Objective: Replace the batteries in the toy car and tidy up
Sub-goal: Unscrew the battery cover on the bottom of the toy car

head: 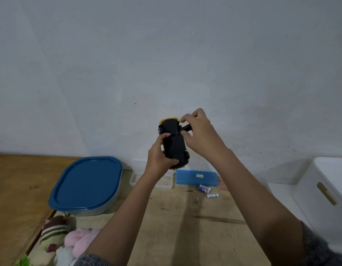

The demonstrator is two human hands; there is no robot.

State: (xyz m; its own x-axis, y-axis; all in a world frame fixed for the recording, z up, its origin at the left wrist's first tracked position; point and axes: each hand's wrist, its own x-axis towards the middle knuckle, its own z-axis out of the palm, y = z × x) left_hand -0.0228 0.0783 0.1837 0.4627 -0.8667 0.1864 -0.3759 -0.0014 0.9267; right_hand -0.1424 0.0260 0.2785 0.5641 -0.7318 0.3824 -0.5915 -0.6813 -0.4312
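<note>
1. Head view looks forward and down over a wooden bench (185,217) set against a pale wall (166,54).
2. Both hands are raised in front of the wall, above the bench, with a toy car (174,144) between them.
3. The toy car is turned so its black underside faces the camera; yellow bodywork shows at its top and bottom ends, and wheels show at the upper left and lower right.
4. The left hand (159,159) is closed around the lower left side of the car, thumb across the underside.
5. The right hand (200,134) is curled at the car's upper right edge, fingertips pinched on a small dark tool (186,128) that touches the car; what the tool is cannot be told.
6. Two batteries (204,188) lie loose on the bench below the hands, and a third (212,195) lies just beside them.
7. Behind the batteries sits a closed blue case (197,177), and to its left an open clear box (135,178), partly hidden by the left arm.
8. A large tub with a blue lid (87,184) stands at the left.
9. Soft toys (57,239) lie at the lower left.
10. A white bin (327,189) stands at the right.
</note>
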